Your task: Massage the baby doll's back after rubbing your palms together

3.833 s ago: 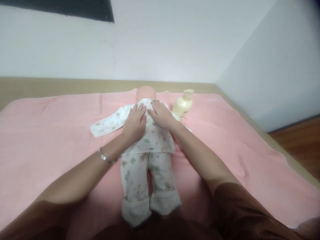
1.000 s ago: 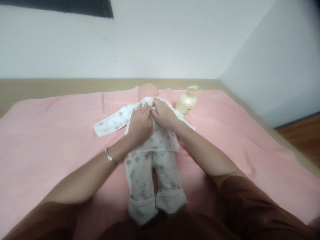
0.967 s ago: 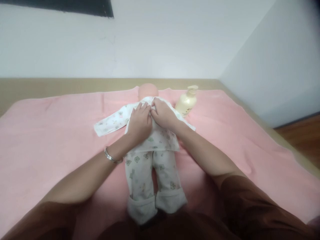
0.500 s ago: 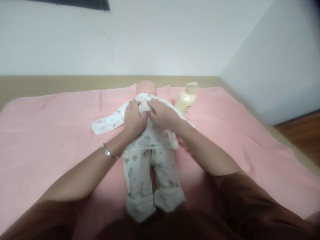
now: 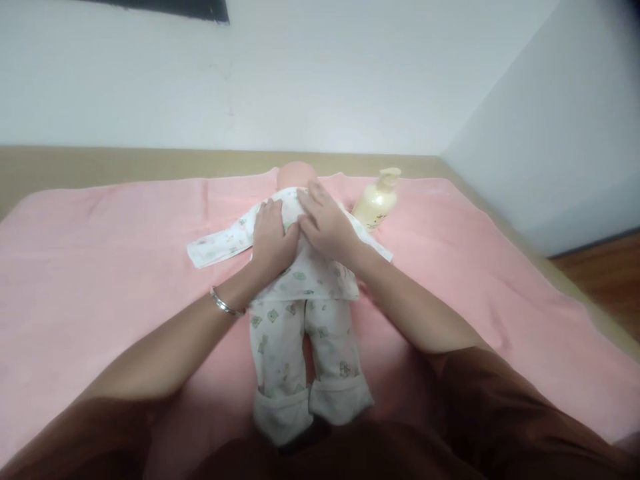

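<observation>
Walls (image 5: 325,80), qty 2 visible, white; dark panel (image 5: 175,8), qty 1, far beyond L hand. Tan surface (image 5: 125,163) bears blanket (image 5: 110,287), qty 1, pink, under everything below. Floor (image 5: 607,273), brown, well R of R hand.

Doll (image 5: 307,285), qty 1, lies on blanket directly beneath both hands: head just beyond fingertips, legs on near side of hands. Long axis runs away from person; head end far, feet end near. Shirt, qty 1: one sleeve extends L of L hand, the other shows beyond R forearm. Trousers (image 5: 280,333), qty 1, 2 legs, cuffs turned up.

L hand (image 5: 275,239): open, laid on shirt, thumb out; bangle (image 5: 225,303) at wrist. R hand (image 5: 327,223): open, fingers slightly blurred, over collar; fingertip contact unclear.

Bottle (image 5: 375,208), qty 1, pump end up, just beyond & R of R hand.
</observation>
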`<state>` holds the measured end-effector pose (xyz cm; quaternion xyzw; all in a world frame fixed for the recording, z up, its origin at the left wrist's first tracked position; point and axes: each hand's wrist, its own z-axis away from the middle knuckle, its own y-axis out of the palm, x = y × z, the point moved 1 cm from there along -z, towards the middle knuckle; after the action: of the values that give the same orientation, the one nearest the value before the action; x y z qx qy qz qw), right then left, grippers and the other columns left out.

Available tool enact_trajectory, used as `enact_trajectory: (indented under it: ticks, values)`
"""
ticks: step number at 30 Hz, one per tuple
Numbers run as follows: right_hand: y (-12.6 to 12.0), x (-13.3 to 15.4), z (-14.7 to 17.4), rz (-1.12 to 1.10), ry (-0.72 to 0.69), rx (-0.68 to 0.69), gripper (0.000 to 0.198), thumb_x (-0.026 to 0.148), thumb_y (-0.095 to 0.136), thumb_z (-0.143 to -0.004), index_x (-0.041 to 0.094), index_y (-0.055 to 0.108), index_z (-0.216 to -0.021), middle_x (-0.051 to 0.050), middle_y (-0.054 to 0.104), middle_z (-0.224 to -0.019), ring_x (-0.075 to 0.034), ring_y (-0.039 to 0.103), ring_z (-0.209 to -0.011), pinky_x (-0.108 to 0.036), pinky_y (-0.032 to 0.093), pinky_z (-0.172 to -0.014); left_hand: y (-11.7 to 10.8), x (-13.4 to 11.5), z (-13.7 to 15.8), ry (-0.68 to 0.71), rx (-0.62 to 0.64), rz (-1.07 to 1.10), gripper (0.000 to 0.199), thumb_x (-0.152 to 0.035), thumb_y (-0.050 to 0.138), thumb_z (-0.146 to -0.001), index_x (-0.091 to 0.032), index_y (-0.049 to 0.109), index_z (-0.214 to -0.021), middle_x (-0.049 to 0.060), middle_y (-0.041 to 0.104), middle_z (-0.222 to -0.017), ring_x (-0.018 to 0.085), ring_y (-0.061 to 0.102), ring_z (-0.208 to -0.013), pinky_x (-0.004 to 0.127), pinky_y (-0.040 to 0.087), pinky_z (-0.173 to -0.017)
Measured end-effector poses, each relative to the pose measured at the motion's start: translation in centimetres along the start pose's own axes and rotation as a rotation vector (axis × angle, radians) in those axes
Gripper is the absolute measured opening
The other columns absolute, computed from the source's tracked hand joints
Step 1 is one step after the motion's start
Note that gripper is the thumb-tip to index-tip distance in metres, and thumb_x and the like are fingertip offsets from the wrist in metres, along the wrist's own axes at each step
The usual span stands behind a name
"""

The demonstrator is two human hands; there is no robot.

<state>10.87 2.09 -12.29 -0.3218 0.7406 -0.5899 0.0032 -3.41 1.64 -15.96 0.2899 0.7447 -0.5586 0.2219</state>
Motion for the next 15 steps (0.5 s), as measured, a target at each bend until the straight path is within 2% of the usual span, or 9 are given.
enact_trajectory:
  ticks: [3, 8, 10, 13, 15]
  values:
    - [0.2, -0.2, -0.1, -0.013, -0.001, 0.063, 0.058, 0.027, 0.032, -0.100, 0.007, 0.040, -0.153, -0.019, 0.030, -0.166, -0.031, 0.024, -0.158, -0.054, 0.024, -0.129, 0.0, 0.0, 0.1, 0.012, -0.017, 0.014, 0.063, -0.035, 0.041, -0.090, -0.009, 0.043, -0.148, 0.018, 0.041, -0.160, 0.035, 0.029, -0.155, 0.056, 0.020, -0.132]
    - [-0.7, -0.2, 0.0, -0.018, 0.051, -0.113, 0.061, 0.024, 0.029, -0.098, 0.012, 0.030, -0.157, -0.012, 0.024, -0.170, -0.026, 0.017, -0.160, -0.054, 0.024, -0.129, 0.3, 0.2, 0.1, -0.008, -0.023, 0.058, 0.060, -0.034, 0.038, -0.093, -0.009, 0.045, -0.147, 0.018, 0.040, -0.161, 0.034, 0.028, -0.156, 0.054, 0.021, -0.132]
    - [-0.1, -0.4, -0.1, -0.011, 0.047, -0.061, 0.059, 0.026, 0.029, -0.099, 0.010, 0.035, -0.155, -0.014, 0.029, -0.167, -0.028, 0.019, -0.159, -0.054, 0.022, -0.130, 0.6, 0.5, 0.0, -0.007, -0.058, 0.104, 0.058, -0.037, 0.035, -0.095, -0.010, 0.047, -0.145, 0.017, 0.041, -0.160, 0.033, 0.029, -0.155, 0.054, 0.020, -0.132]
    - [0.9, -0.8, -0.4, -0.020, 0.048, 0.052, 0.055, 0.030, 0.031, -0.100, 0.008, 0.046, -0.148, -0.018, 0.039, -0.162, -0.031, 0.030, -0.155, -0.055, 0.023, -0.130, 1.0, 0.9, -0.1, 0.014, -0.089, 0.143, 0.057, -0.041, 0.033, -0.096, -0.011, 0.049, -0.143, 0.017, 0.043, -0.159, 0.032, 0.032, -0.154, 0.055, 0.019, -0.132]
    - [0.8, -1.0, -0.5, -0.058, 0.067, 0.022, 0.053, 0.031, 0.032, -0.100, 0.011, 0.048, -0.147, -0.017, 0.041, -0.161, -0.030, 0.034, -0.153, -0.054, 0.028, -0.129, 1.1, 1.0, -0.1, 0.028, -0.093, 0.146, 0.057, -0.041, 0.034, -0.096, -0.011, 0.050, -0.142, 0.017, 0.044, -0.158, 0.033, 0.033, -0.153, 0.056, 0.019, -0.132]
